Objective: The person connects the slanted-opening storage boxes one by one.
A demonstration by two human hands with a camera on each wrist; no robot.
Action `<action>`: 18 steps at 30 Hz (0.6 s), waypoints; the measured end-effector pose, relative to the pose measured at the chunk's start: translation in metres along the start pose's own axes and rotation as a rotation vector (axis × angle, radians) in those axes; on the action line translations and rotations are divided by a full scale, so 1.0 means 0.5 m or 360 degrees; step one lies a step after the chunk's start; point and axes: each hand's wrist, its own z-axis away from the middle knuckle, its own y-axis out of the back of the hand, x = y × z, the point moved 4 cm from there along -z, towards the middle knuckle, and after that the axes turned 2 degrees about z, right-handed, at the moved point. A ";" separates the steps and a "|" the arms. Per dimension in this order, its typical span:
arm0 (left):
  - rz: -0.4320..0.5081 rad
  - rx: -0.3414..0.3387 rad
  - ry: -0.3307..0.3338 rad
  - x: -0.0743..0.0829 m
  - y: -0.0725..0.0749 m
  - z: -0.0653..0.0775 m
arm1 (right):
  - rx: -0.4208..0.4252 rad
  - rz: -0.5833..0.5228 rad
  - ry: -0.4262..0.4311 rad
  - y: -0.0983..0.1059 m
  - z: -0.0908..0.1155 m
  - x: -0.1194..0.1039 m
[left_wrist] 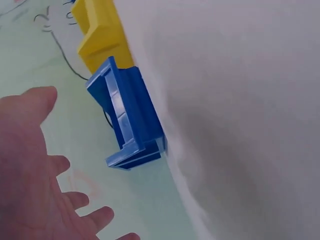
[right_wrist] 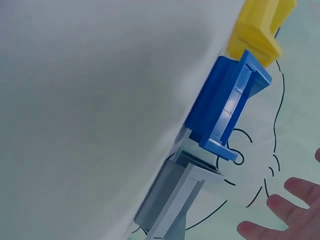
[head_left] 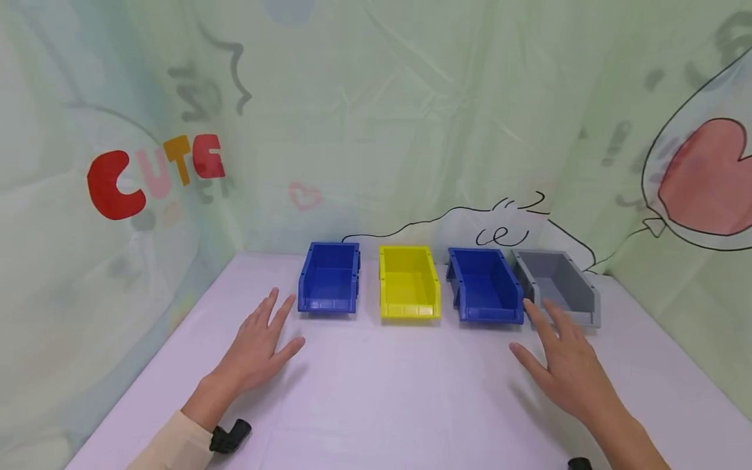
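My left hand (head_left: 255,349) hovers over the table with its fingers spread, holding nothing. Just beyond its fingertips stands a blue bin (head_left: 329,277); in the left wrist view that same blue bin (left_wrist: 132,115) lies past the thumb. The right hand (head_left: 564,365), also spread and holding nothing, is in front of the second blue bin (head_left: 487,284) and a grey bin (head_left: 555,281). Its fingertips overlap the edges of these two bins in the head view, though the right wrist view has the fingers (right_wrist: 300,192) apart from them. Between the blue bins sits a yellow bin (head_left: 409,284).
All the bins stand in a row at the back of the white table (head_left: 399,391), with no contents visible. Behind and beside them hangs a pale green printed curtain (head_left: 399,130). A black strap piece (head_left: 230,436) shows at the left wrist.
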 end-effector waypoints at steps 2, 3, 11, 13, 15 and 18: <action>0.0049 0.0013 0.0037 -0.003 -0.002 -0.006 | -0.0017 -0.0027 -0.0014 -0.004 -0.004 -0.002; 0.0067 0.0022 0.0051 -0.005 -0.002 -0.008 | -0.0017 -0.0047 -0.0014 -0.006 -0.007 -0.003; 0.0327 -0.0046 0.0113 -0.023 -0.025 -0.025 | -0.0093 -0.0125 -0.0065 -0.024 -0.026 -0.013; 0.0362 -0.0081 0.0159 -0.030 -0.033 -0.030 | -0.0135 -0.0154 -0.0088 -0.029 -0.030 -0.017; 0.0396 -0.0094 0.0194 -0.037 -0.040 -0.036 | -0.0158 -0.0182 -0.0096 -0.033 -0.034 -0.020; 0.0456 -0.0106 0.0215 -0.044 -0.050 -0.047 | -0.0151 -0.0221 -0.0084 -0.036 -0.042 -0.023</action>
